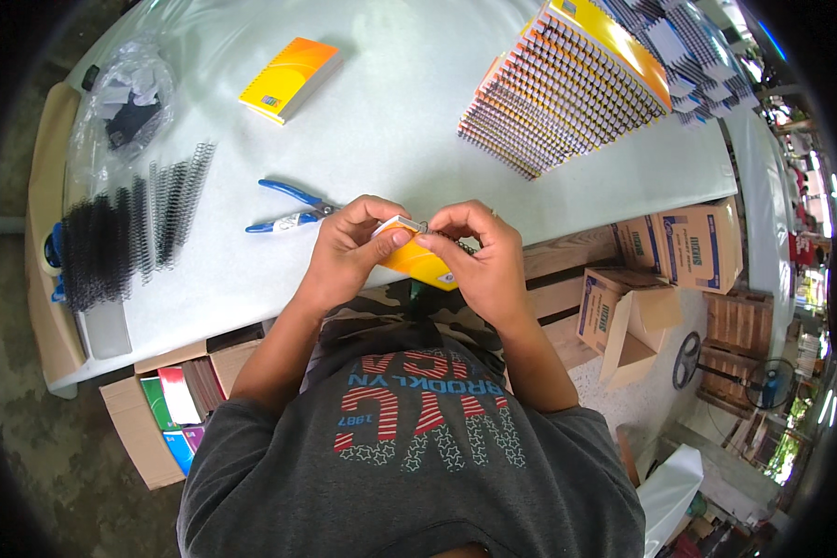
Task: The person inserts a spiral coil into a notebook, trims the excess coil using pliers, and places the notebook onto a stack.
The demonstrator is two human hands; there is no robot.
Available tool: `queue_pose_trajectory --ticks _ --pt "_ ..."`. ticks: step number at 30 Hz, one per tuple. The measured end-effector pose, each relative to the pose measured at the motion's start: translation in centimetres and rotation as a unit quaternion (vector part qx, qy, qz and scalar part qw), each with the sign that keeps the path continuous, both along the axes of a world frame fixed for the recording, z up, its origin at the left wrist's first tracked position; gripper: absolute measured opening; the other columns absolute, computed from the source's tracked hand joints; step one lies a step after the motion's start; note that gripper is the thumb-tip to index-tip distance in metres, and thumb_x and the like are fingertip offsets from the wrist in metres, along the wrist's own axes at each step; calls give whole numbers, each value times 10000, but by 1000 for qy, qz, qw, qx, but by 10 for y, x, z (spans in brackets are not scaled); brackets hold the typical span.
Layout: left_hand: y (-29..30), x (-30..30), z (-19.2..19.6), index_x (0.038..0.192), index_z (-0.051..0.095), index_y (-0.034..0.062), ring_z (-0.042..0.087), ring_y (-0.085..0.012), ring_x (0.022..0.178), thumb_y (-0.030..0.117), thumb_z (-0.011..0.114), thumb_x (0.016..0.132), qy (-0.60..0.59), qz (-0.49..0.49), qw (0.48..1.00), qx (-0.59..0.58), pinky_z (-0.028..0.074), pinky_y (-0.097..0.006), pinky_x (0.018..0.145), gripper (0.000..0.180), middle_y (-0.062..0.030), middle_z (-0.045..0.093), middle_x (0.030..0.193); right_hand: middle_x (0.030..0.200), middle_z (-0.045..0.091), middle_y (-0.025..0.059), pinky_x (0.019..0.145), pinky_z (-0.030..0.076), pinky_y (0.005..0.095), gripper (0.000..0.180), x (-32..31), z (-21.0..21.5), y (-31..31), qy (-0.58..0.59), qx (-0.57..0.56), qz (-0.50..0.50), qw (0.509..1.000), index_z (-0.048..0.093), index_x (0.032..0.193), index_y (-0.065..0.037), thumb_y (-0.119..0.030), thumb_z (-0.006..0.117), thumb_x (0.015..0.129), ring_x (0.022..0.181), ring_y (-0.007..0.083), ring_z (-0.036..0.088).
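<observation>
Closest in, at the bottom of the frame, is the person's grey printed t-shirt, with both forearms running up to the middle. The left hand and right hand meet dead centre, each pinching one small yellow-orange notepad between thumb and fingertips, just over the near edge of the white table. The fingers of both hands are curled tight on its top edge, where a bit of wire binding shows.

Just left of the hands lies one pair of blue-handled pliers. Lower left, under the table, one open cardboard box holds coloured covers. Right of centre I count three cardboard boxes.

Further up: a bunch of black spiral binding coils at left, too many to count, one clear plastic bag upper left, one loose yellow notepad top centre, and a big stack of spiral-bound notepads upper right.
</observation>
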State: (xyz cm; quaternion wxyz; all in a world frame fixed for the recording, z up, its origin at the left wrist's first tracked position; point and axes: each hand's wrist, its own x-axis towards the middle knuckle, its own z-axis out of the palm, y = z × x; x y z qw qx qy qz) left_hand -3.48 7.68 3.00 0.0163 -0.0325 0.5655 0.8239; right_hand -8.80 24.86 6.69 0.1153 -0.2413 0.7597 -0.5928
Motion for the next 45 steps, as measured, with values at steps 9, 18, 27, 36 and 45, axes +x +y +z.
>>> queue_pose_trajectory --ticks 9,18,27,36,45 --pt "0 -5 6 947 619 5 581 -97 847 -24 638 814 59 33 998 10 484 -235 712 138 -52 613 925 1217 537 193 900 424 403 410 5 15 12 72 46 81 993 461 1218 -26 -88 587 833 1102 367 521" --pt "9 -2 21 884 668 16 597 -171 708 -49 680 732 168 -20 962 -214 468 -269 638 165 -101 646 817 1339 353 311 1025 308 367 993 -12 22 22 28 128 205 970 101 1429 -1 -380 714 746 1247 397 380" --pt "32 5 32 827 692 14 588 -149 655 -36 696 709 160 -37 965 -202 457 -268 620 128 -72 653 756 1362 270 344 1076 200 384 901 -14 -24 10 35 -11 200 979 -114 1395 41 -590 304 907 1293 411 270" --pt "23 5 25 847 665 -14 576 -119 672 4 703 735 93 -24 966 -238 453 -243 616 119 -65 639 778 1152 549 215 945 374 379 574 -17 -14 12 -8 -4 221 975 320 1321 0 -364 490 911 1019 303 564" --pt "19 -6 2 1039 641 -4 577 -91 861 117 618 873 -19 92 995 -39 450 -237 801 207 -46 654 940 829 670 108 667 484 251 185 -13 -3 13 -23 48 -23 998 644 942 27 -91 670 801 732 141 628"
